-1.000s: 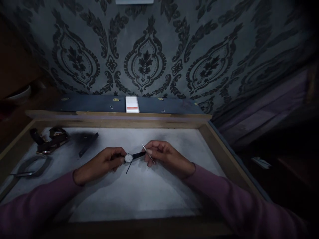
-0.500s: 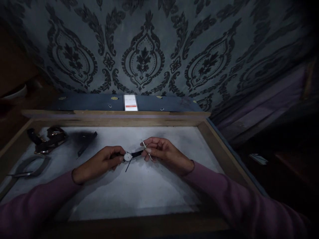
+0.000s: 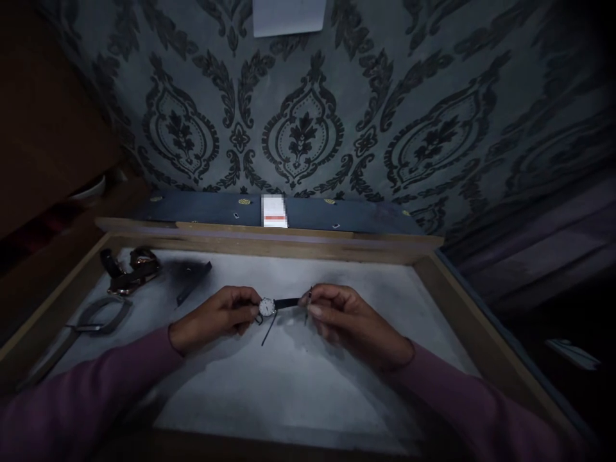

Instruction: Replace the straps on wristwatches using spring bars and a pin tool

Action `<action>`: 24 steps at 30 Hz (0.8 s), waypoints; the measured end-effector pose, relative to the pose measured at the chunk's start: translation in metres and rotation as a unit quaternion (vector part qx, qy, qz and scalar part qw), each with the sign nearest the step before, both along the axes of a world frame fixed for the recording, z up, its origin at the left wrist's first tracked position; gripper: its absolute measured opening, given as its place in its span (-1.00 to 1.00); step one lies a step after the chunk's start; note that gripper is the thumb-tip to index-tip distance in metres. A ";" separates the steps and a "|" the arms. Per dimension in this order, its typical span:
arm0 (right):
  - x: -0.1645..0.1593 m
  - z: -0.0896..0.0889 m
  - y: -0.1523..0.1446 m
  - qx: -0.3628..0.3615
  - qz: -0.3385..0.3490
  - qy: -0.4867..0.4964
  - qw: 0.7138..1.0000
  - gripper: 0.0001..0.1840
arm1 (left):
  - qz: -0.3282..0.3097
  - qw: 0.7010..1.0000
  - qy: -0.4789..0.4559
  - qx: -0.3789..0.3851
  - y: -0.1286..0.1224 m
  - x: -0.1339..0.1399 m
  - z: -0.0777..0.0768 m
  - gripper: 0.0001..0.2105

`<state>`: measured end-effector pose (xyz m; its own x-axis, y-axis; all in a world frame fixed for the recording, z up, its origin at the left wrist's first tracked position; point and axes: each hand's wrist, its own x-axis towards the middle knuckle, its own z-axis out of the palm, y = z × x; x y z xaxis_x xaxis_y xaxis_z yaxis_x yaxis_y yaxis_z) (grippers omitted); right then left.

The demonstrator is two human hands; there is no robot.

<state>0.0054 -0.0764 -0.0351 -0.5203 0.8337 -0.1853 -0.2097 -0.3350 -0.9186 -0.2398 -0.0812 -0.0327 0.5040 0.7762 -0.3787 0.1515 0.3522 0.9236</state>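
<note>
My left hand (image 3: 216, 317) pinches a wristwatch (image 3: 267, 307) with a round white dial at the left side of its case. The watch's black strap (image 3: 287, 302) stretches across to my right hand (image 3: 353, 321), whose fingertips are closed at its far end. Between thumb and fingers of that hand stands a slim metal tool (image 3: 308, 308), nearly upright; its exact kind is too small and dark to tell. A thin dark strip (image 3: 269, 328) hangs slanting down below the watch case.
A wood-framed tray (image 3: 298, 252) with a pale floor lies under my hands. At its left are dark watches (image 3: 137, 271), a grey strap (image 3: 103, 313) and a flat black piece (image 3: 192, 282). A blurred white packet (image 3: 274, 212) stands behind, against the patterned wall (image 3: 303, 135).
The view has shifted, so everything sits further right in the picture. The slim tool in my right hand has turned from slanted to nearly upright. Both hands still hold the watch between them.
</note>
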 end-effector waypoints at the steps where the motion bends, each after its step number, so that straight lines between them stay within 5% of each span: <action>1: 0.000 0.001 -0.001 -0.011 0.022 0.013 1.000 -0.84 | 0.002 1.000 -0.001 0.007 0.000 0.000 0.001 -0.70; 7: 0.001 0.011 -0.005 -0.050 0.076 0.097 0.991 -0.79 | 0.002 0.992 0.022 0.126 -0.002 0.000 0.008 -0.75; 12: 0.001 0.014 -0.006 -0.049 0.054 0.092 0.993 -0.62 | -0.014 0.942 0.126 0.310 -0.005 -0.002 0.011 -0.83; 16: 0.000 0.010 -0.005 -0.034 0.061 0.055 0.996 -0.75 | -0.029 0.925 0.149 0.349 -0.006 -0.002 0.010 -0.85; 19: -0.001 0.007 -0.004 -0.033 0.065 0.051 0.996 -0.61 | -0.030 0.915 0.159 0.370 -0.006 -0.001 0.010 -0.85; 24: -0.007 0.000 -0.005 -0.065 0.084 0.018 0.994 -0.69 | -0.030 0.863 0.177 0.471 -0.011 -0.001 0.011 -0.86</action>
<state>-0.0019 -0.0818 -0.0351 -0.6577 0.7053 -0.2645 -0.1725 -0.4828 -0.8586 -0.2407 -0.0918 -0.0216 0.5367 0.8002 0.2678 0.4756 -0.5490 0.6873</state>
